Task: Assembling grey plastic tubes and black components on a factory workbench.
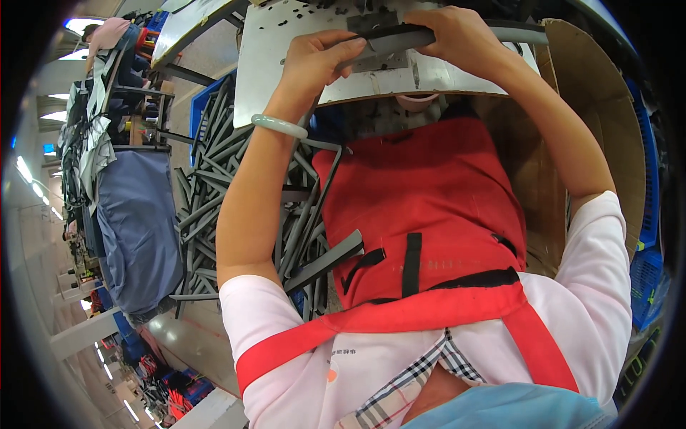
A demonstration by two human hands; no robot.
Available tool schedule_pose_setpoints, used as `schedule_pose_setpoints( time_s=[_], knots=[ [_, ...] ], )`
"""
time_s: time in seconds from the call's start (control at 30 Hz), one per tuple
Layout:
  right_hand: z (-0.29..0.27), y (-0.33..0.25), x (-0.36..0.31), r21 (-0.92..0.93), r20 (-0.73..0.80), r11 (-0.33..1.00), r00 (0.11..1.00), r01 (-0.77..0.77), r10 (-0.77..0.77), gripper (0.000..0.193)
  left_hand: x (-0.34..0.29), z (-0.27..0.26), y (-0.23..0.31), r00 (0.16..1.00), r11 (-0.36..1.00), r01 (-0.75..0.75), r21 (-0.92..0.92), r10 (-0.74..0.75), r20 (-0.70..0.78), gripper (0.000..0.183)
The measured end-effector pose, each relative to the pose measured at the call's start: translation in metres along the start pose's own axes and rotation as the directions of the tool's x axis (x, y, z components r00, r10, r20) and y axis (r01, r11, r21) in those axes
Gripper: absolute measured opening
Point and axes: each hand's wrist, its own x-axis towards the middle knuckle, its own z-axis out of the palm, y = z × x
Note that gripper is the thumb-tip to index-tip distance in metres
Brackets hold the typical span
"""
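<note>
A grey and black padded strip point(393, 46) stretches across the far part of the white worktable point(275, 71). Its left end sits between the thumb and fingers of my left hand point(323, 58), which is closed on it. My right hand point(461, 39) grips the same strip farther along, fingers bent over its edge. Beyond that hand the strip runs on to the right, past the table's edge. A dark rectangular plate point(379, 80) shows on the tabletop below the strip, partly covered by it.
Many loose grey strips point(214, 164) are heaped at my left in and around a blue crate point(204, 100). An open cardboard box point(593, 107) stands close on the right, with blue crates point(647, 279) beyond. A co-worker point(114, 36) is at the far left.
</note>
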Motion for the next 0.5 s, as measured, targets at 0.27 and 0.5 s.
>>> schedule_pose_setpoints(
  time_s=[0.27,0.5],
  knots=[
    [-0.024,-0.028,0.043,-0.354,0.355,0.852,0.788,-0.385,0.504,0.044,0.022,-0.007,-0.003,1.0,1.0,0.008,0.015,-0.008,-0.01,0.035],
    [-0.014,-0.007,0.024,0.036,0.007,0.996,0.996,-0.087,0.087,0.043,0.025,-0.007,-0.003,1.0,0.999,-0.025,-0.041,0.025,-0.011,0.034]
  ],
)
